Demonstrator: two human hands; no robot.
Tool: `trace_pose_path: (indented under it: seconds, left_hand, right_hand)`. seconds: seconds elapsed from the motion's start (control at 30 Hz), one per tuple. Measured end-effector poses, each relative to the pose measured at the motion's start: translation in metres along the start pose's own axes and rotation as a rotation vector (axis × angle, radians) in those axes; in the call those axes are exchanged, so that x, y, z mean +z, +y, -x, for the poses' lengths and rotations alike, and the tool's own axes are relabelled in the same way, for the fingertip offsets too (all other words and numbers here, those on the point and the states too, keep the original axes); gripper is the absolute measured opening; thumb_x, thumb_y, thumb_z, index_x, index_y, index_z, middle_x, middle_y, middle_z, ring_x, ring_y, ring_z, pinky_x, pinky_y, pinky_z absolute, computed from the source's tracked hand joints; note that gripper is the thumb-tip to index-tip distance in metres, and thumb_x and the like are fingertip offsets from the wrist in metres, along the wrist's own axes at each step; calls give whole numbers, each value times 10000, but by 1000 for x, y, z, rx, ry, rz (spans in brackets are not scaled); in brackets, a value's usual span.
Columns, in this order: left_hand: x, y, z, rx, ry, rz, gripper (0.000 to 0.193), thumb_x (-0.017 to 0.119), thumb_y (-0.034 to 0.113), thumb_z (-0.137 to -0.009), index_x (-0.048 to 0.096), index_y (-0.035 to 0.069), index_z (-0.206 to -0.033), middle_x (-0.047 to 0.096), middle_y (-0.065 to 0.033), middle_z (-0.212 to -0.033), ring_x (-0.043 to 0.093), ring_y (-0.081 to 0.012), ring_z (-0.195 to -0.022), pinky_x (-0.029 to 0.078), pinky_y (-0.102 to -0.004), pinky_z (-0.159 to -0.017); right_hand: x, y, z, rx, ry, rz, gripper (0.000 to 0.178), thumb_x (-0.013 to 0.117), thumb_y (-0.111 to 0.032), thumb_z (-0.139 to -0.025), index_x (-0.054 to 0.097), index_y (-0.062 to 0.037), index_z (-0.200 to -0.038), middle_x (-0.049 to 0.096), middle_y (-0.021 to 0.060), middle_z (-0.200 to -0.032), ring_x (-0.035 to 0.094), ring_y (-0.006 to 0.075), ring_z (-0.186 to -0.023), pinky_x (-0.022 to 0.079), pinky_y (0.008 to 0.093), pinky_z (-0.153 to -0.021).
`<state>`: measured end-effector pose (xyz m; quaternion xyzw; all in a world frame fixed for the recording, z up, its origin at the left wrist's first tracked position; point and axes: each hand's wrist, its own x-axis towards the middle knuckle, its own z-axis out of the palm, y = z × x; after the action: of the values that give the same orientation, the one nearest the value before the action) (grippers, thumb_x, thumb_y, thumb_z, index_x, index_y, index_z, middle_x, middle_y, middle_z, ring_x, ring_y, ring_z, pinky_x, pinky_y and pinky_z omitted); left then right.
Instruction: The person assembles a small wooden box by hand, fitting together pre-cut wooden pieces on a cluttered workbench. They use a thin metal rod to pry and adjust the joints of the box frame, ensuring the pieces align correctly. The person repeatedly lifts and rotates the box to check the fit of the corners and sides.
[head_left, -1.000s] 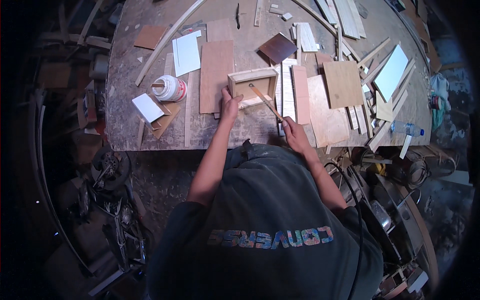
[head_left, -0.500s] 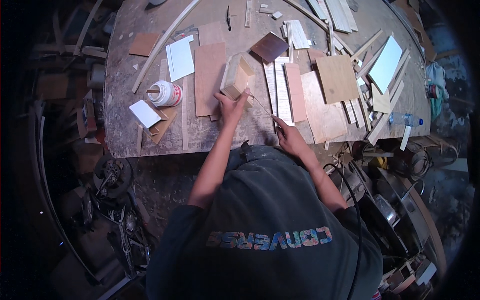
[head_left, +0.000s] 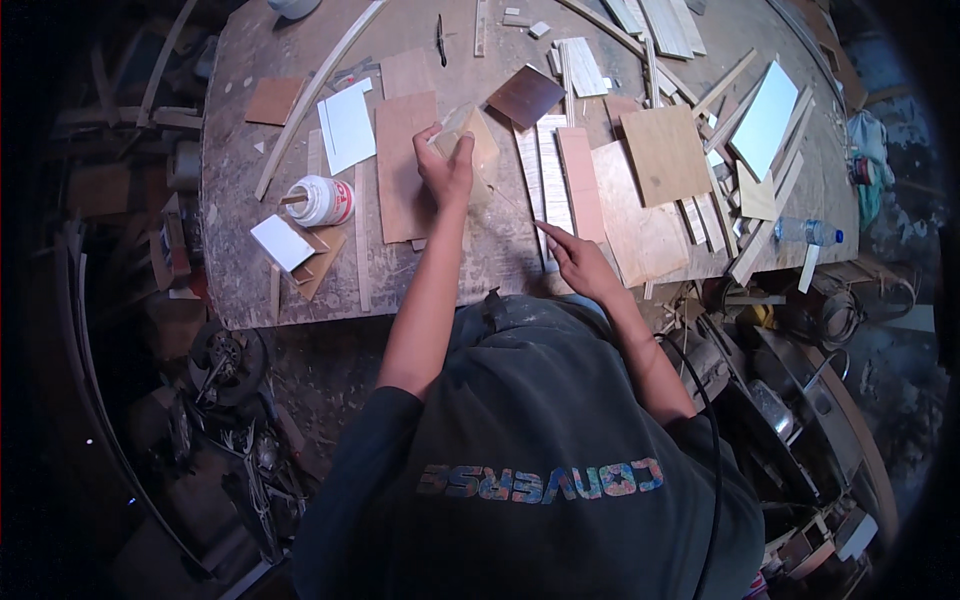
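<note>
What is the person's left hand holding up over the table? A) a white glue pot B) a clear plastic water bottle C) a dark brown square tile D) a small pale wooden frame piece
D: the left hand grips the small pale wooden frame piece, while the white glue pot and the clear plastic water bottle lie untouched on the wooden workbench.

Around the glue tub [head_left: 320,200] on the workbench [head_left: 230,290], one of its kind, lie two white sheets: one [head_left: 347,128] above it, one [head_left: 283,242] below. Right of the tub sit one dark brown square [head_left: 526,95], one pale blue panel [head_left: 765,120] and one plastic bottle [head_left: 810,232]. Two hands show, left [head_left: 447,165] and right [head_left: 578,262].
</note>
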<state>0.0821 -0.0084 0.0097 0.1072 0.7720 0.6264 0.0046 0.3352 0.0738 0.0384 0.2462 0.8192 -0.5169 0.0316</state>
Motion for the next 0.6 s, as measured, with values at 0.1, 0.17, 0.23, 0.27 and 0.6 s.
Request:
trace_pose_path:
  seconds: [0.1, 0.17, 0.23, 0.27, 0.6]
  left_hand:
    - [7, -7, -6, 69, -18, 12, 568, 825, 324, -776, 547, 15, -1163, 663, -228, -1162, 648, -368, -1080, 494, -444, -964]
    - [9, -10, -7, 90, 12, -9, 537, 831, 333, -788, 569, 8, -1128, 671, -214, -1136, 650, -344, -1060, 497, -429, -949]
    - [12, -9, -8, 86, 85, -52, 485, 835, 341, -812, 605, 3, -1072, 684, -188, -1085, 655, -297, -1022, 505, -400, -922]
    - [13, -8, -9, 71, 89, -75, 485, 834, 363, -817, 613, 1, -1054, 686, -188, -1067, 655, -296, -1014, 505, -399, -918]
    - [8, -1, -19, -77, 188, -64, 498, 808, 415, -859, 632, -24, -1014, 687, -199, -1014, 652, -293, -982, 500, -404, -910]
  right_hand:
    - [1, 2, -8, -34, 25, -62, 381, 484, -188, -1041, 565, -140, -1410, 685, 260, -1126, 676, 417, -1024, 528, 441, -883]
    - [7, 5, -15, -53, 46, -86, 373, 473, -205, -1051, 563, -137, -1407, 687, 261, -1121, 676, 417, -1025, 529, 440, -886]
    - [11, -3, -21, -10, 13, -116, 369, 466, -224, -1064, 563, -125, -1406, 685, 256, -1147, 673, 398, -1062, 523, 426, -913]
    - [11, -8, -24, 43, -30, -133, 370, 465, -235, -1071, 563, -114, -1407, 682, 251, -1176, 670, 378, -1099, 517, 413, -938]
    - [24, 3, -36, 59, -47, -91, 413, 447, -204, -1063, 482, -178, -1473, 687, 279, -1080, 661, 466, -1016, 534, 474, -870]
